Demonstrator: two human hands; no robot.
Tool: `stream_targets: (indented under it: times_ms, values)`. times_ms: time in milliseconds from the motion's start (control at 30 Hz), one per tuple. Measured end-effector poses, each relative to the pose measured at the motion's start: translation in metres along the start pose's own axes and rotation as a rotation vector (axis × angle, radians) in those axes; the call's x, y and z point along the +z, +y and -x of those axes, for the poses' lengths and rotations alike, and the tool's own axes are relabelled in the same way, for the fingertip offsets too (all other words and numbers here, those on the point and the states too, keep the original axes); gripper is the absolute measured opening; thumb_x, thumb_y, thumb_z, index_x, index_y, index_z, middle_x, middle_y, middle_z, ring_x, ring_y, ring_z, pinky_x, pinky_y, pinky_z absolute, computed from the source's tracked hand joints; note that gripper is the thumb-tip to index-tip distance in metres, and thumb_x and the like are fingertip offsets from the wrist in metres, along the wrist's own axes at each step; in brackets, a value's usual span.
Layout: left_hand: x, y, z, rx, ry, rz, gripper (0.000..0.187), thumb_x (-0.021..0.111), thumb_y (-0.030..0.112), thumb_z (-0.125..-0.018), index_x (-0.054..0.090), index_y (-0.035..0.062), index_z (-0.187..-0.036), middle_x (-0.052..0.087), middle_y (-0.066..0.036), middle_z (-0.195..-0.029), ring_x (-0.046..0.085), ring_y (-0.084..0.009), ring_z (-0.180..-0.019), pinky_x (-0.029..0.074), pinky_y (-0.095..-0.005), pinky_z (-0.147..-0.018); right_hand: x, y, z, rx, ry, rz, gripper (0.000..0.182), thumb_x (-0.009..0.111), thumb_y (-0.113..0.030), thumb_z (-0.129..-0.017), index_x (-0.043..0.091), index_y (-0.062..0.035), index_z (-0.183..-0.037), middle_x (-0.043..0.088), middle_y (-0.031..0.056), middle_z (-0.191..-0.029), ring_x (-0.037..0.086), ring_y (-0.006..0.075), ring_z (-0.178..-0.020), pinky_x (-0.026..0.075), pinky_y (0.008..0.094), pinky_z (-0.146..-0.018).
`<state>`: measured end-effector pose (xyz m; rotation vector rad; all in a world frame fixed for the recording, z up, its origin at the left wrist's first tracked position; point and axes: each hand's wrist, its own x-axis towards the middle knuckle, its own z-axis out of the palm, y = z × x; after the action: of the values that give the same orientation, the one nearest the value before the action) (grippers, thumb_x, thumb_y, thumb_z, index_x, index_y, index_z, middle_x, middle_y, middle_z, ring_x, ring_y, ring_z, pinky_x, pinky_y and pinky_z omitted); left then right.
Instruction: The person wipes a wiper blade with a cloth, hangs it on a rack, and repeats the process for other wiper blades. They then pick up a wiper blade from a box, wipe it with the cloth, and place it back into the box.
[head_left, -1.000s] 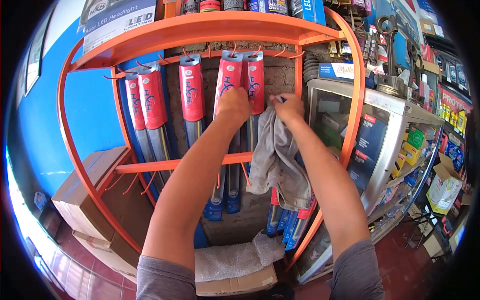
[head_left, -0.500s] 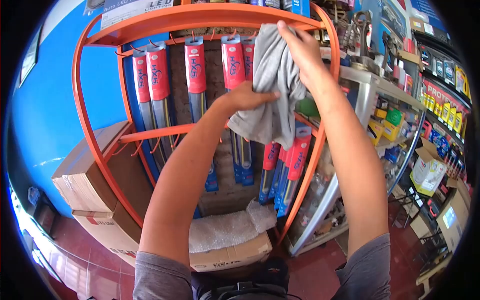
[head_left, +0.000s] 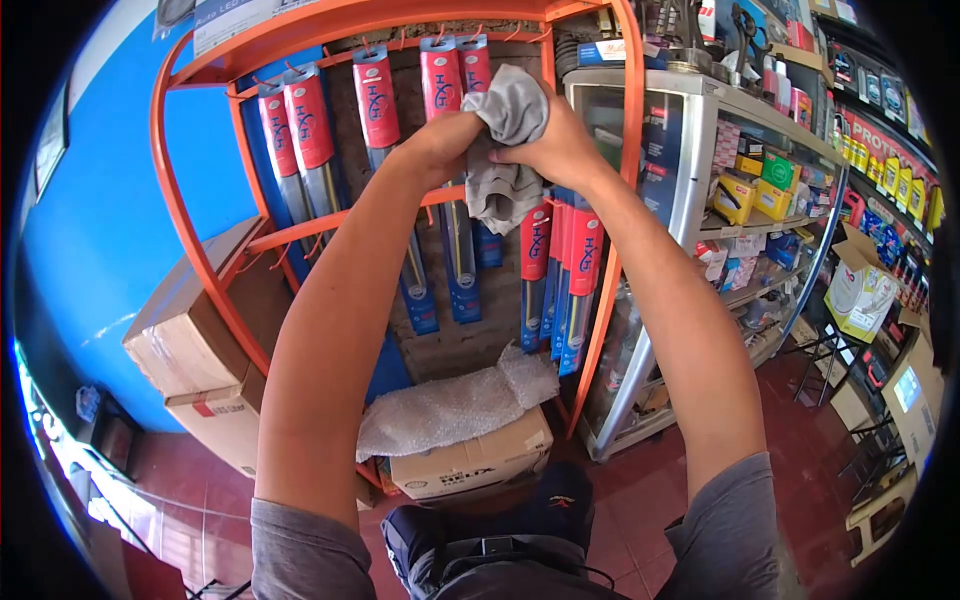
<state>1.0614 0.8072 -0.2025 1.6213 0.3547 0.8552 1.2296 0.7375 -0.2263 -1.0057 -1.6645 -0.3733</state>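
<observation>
A crumpled grey cloth (head_left: 508, 190) is bunched between my two hands in front of the orange rack (head_left: 400, 25). My left hand (head_left: 445, 145) grips its left side, fingers partly hidden by the folds. On the right, my right hand (head_left: 555, 145) is closed round the cloth, with the thumb pointing left across it. Behind the cloth, red and blue HXH packages (head_left: 376, 100) hang from the rack's upper hooks. More such packages (head_left: 583, 255) hang lower, to the right of the cloth.
Cardboard boxes (head_left: 185, 350) stand at the left against the blue wall. Bubble wrap (head_left: 450, 410) lies on a Helix box (head_left: 475, 460) below the rack. A glass display case (head_left: 700, 160) with small boxes stands at the right, beyond it shelves of bottles (head_left: 905, 190).
The cloth, which hung long and loose, is now bunched up smaller. My right hand has come down and left beside my left hand, and the view has shifted.
</observation>
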Motion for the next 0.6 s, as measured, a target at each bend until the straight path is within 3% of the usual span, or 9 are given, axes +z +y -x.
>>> stream_targets:
  times_ms: [67, 133, 200, 233, 267, 333, 367, 500, 600]
  values:
    - [-0.012, -0.007, 0.016, -0.045, -0.054, -0.286, 0.038, 0.064, 0.018, -0.093, 0.062, 0.0069, -0.13, 0.065, -0.008, -0.125, 0.06, -0.0218, -0.116, 0.049, -0.0413, -0.099, 0.013, 0.005, 0.012, 0.051, 0.002, -0.157, 0.088, 0.092, -0.015, -0.059, 0.053, -0.0061, -0.138, 0.066, 0.0191, -0.124, 0.063, 0.0366, -0.12, 0.052, 0.0426, -0.101]
    - [-0.017, -0.01, 0.042, -0.157, 0.091, -0.346, 0.041, 0.067, 0.025, -0.089, 0.064, 0.0133, -0.128, 0.063, -0.005, -0.125, 0.058, -0.0201, -0.115, 0.047, -0.0402, -0.1, 0.03, 0.014, 0.019, 0.06, 0.03, -0.149, 0.078, 0.089, -0.011, -0.063, 0.056, -0.0063, -0.133, 0.071, 0.0144, -0.118, 0.068, 0.0326, -0.113, 0.053, 0.0402, -0.098]
    - [-0.031, -0.014, 0.058, -0.105, 0.044, -0.367, 0.046, 0.068, 0.032, -0.093, 0.057, 0.0113, -0.133, 0.053, -0.007, -0.141, 0.051, -0.0213, -0.126, 0.044, -0.0419, -0.106, 0.04, 0.014, 0.024, 0.138, 0.066, -0.176, 0.076, 0.088, -0.009, -0.063, 0.056, -0.0063, -0.132, 0.07, 0.0158, -0.12, 0.067, 0.032, -0.115, 0.052, 0.0393, -0.098]
    - [-0.046, -0.019, 0.06, -0.108, 0.032, -0.38, 0.063, 0.069, 0.044, -0.092, 0.051, 0.0089, -0.141, 0.05, -0.012, -0.145, 0.048, -0.0252, -0.133, 0.042, -0.0443, -0.109, 0.046, 0.015, 0.024, 0.173, 0.085, -0.18, 0.074, 0.088, -0.007, -0.064, 0.056, -0.005, -0.131, 0.07, 0.0153, -0.12, 0.067, 0.0305, -0.115, 0.052, 0.0383, -0.098]
    - [-0.051, -0.022, 0.067, -0.13, 0.038, -0.376, 0.063, 0.069, 0.044, -0.092, 0.051, 0.0089, -0.141, 0.05, -0.012, -0.145, 0.048, -0.0252, -0.133, 0.042, -0.0443, -0.109, 0.051, 0.012, 0.027, 0.19, 0.075, -0.191, 0.074, 0.088, -0.007, -0.064, 0.056, -0.005, -0.131, 0.07, 0.0153, -0.12, 0.067, 0.0305, -0.115, 0.052, 0.0383, -0.098]
    - [-0.058, -0.019, 0.073, -0.201, 0.185, -0.399, 0.085, 0.066, 0.059, -0.091, 0.04, 0.005, -0.151, 0.043, -0.019, -0.152, 0.043, -0.0306, -0.14, 0.039, -0.0459, -0.114, 0.055, 0.008, 0.023, 0.287, 0.056, -0.201, 0.074, 0.087, -0.006, -0.064, 0.056, -0.0042, -0.131, 0.069, 0.0144, -0.122, 0.066, 0.0298, -0.117, 0.051, 0.0382, -0.099]
    - [-0.064, -0.015, 0.072, -0.249, 0.151, -0.454, 0.101, 0.061, 0.071, -0.089, 0.032, 0.0008, -0.155, 0.038, -0.024, -0.155, 0.038, -0.0361, -0.144, 0.036, -0.0476, -0.116, 0.057, 0.003, 0.02, 0.291, 0.047, -0.226, 0.077, 0.087, -0.007, -0.063, 0.053, -0.0015, -0.132, 0.067, 0.0162, -0.123, 0.064, 0.0303, -0.119, 0.05, 0.0384, -0.1]
    - [-0.083, 0.005, 0.072, -0.409, 0.141, -0.492, 0.105, 0.06, 0.075, -0.088, 0.033, -0.0021, -0.154, 0.038, -0.025, -0.154, 0.04, -0.0403, -0.142, 0.04, -0.0488, -0.114, 0.062, -0.001, 0.003, 0.51, -0.005, -0.15, 0.089, 0.089, -0.014, -0.059, 0.045, 0.0027, -0.135, 0.065, 0.0214, -0.124, 0.063, 0.0337, -0.119, 0.049, 0.0392, -0.102]
    - [-0.09, 0.02, 0.07, -0.497, 0.131, -0.425, 0.105, 0.06, 0.075, -0.088, 0.033, -0.0025, -0.153, 0.039, -0.026, -0.153, 0.043, -0.0389, -0.14, 0.043, -0.0486, -0.112, 0.06, -0.001, -0.004, 0.56, -0.048, -0.123, 0.087, 0.089, -0.017, -0.059, 0.047, 0.002, -0.133, 0.066, 0.0216, -0.122, 0.064, 0.0348, -0.118, 0.049, 0.0396, -0.101]
